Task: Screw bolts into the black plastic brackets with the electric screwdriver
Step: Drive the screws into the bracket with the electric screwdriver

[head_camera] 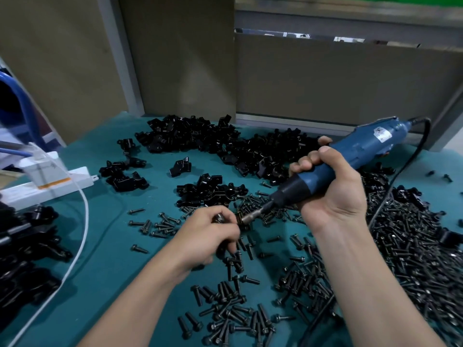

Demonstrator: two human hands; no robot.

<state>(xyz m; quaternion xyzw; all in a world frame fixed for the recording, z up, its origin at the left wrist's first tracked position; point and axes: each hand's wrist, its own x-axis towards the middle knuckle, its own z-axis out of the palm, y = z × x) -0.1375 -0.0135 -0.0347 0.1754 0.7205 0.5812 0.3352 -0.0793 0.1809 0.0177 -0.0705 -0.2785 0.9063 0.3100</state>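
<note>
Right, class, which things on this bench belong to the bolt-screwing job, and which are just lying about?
Job: electric screwdriver in right hand; bolt pinched in left hand; loose bolts; black brackets.
Lying about: white power strip; white cable; blue hose.

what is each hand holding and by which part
Right hand grips the screwdriver round its blue body, above the black collar. Left hand pinches a bolt beside the bit; which part is hidden.

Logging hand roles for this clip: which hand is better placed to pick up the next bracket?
Left, probably. The left hand sits just short of the nearest bracket pile, pinching only a bolt; the right hand is wrapped round the electric screwdriver.
</note>
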